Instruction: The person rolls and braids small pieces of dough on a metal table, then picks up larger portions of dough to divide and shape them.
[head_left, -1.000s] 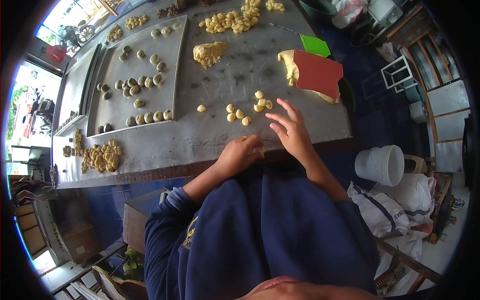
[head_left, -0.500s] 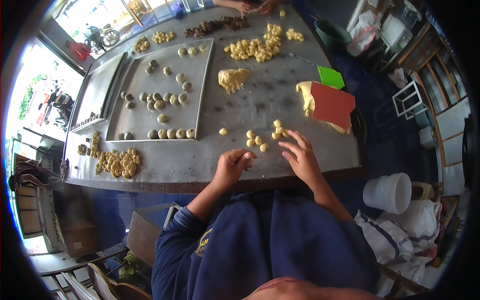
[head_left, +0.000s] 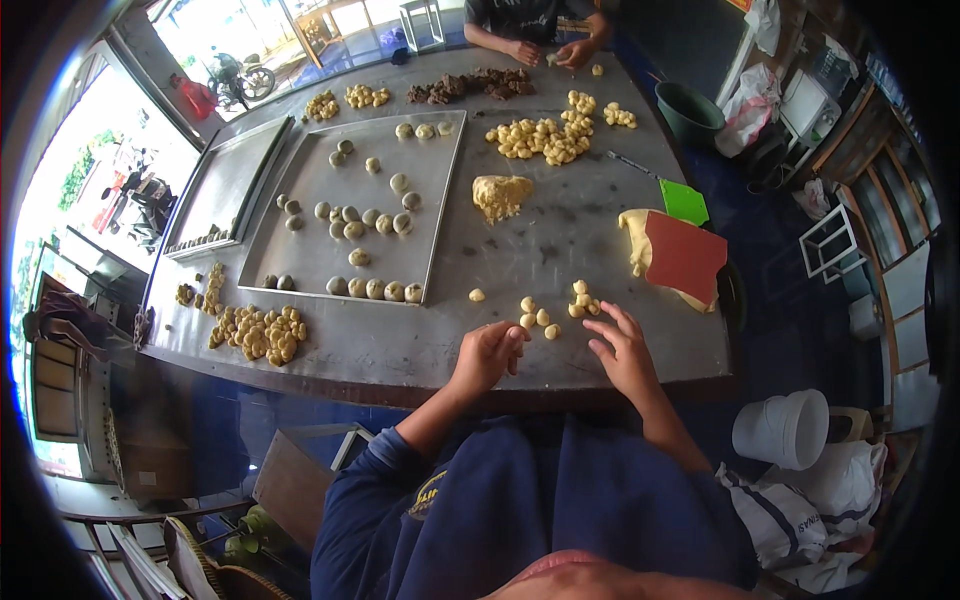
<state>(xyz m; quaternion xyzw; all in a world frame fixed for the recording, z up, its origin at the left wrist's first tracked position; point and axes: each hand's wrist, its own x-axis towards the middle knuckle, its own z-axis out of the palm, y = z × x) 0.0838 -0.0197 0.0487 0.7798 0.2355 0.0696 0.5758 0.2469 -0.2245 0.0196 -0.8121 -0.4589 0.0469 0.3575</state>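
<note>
My left hand (head_left: pixel 487 352) rests near the front edge of the grey metal table (head_left: pixel 560 240), its fingers curled in; anything inside it is hidden. My right hand (head_left: pixel 622 350) hovers beside it with fingers spread, its fingertips just short of a small cluster of pale dough balls (head_left: pixel 548 318). One more ball (head_left: pixel 477 295) lies alone to the left of the cluster. A lump of dough (head_left: pixel 500 195) sits farther out in the middle of the table.
A metal tray (head_left: pixel 440 200) holds several dough balls, with a second tray (head_left: pixel 225 190) to its left. Ball piles (head_left: pixel 545 138) (head_left: pixel 258 332), a red board (head_left: pixel 685 258) on dough, a green scraper (head_left: pixel 683 203). Another person's hands (head_left: pixel 545 50) work at the far end. White bucket (head_left: pixel 785 428) on the floor.
The view has tipped up, so more of the table's far end shows. Both hands stay by the small dough balls at the front edge; my right hand's fingers remain spread.
</note>
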